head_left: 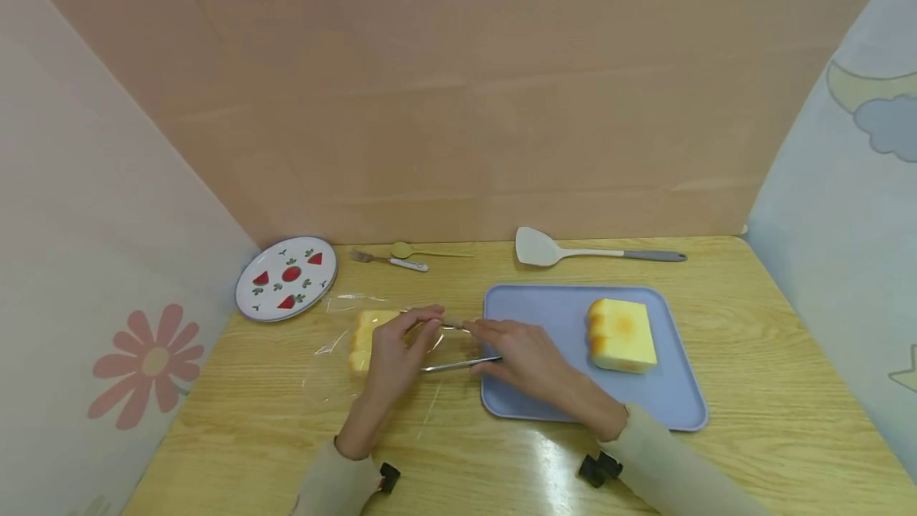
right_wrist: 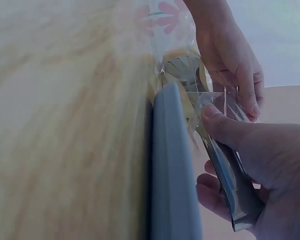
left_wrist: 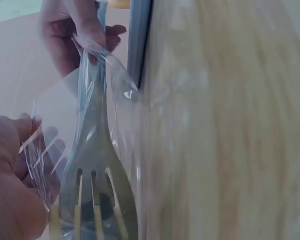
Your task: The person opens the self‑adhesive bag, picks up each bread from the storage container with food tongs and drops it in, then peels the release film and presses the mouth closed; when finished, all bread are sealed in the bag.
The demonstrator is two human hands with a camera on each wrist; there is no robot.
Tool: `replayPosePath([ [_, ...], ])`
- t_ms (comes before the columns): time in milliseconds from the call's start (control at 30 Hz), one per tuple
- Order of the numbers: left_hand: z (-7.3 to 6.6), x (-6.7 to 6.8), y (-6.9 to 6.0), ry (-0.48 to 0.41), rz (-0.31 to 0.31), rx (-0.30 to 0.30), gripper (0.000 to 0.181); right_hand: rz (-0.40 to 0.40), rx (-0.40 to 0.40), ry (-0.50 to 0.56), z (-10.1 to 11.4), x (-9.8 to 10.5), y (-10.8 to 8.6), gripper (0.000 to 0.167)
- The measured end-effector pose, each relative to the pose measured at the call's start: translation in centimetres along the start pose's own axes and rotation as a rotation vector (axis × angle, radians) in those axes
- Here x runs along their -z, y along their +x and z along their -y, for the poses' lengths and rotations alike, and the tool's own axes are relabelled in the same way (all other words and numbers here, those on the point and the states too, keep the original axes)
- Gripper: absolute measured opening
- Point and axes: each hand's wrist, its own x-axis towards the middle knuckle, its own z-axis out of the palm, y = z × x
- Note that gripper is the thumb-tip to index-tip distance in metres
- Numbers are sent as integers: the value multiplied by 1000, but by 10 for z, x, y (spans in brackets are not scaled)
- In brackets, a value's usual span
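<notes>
A clear plastic bag lies on the table with a piece of yellow bread inside, partly covered by my left hand. That hand pinches the edge of the bag's mouth. My right hand grips metal tongs, its thumb also against the bag film. The left wrist view shows the tongs' slotted head within the bag. Seen from the right wrist, both arms of the tongs pass through the right hand, close to the tray's rim.
A blue tray holds another piece of bread on its right part. Behind it lies a white spatula with a grey handle. A fruit-patterned plate, a small fork and a yellow-green spoon sit at the back left.
</notes>
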Motion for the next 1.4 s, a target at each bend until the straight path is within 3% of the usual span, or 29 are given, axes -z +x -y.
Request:
replayPosePath([
  [100,-3,0,0,-17,16,67,8,10,12,23,0,-3,0,72],
  [233,-2,3,1,44,18,126,8,18,41,36,-3,-7,-1,73],
  [333,-1,7,2,108,25,118,8,17,49,39,-4,-8,-2,72],
  [467,0,11,3,124,52,90,5,11,41,29,-3,-6,-2,68],
  [733,-4,12,2,-42,169,67,10,17,8,28,-1,-6,0,68],
  [867,-4,15,2,-12,207,100,9,52,-2,61,-1,-7,0,70],
  [1067,-3,20,4,125,189,167,11,63,-3,31,0,-5,-1,72],
  [1233,1,21,5,209,131,173,11,91,-34,-14,1,-3,-2,73],
  [1400,7,21,5,213,72,223,10,135,-76,-45,2,4,-3,76],
])
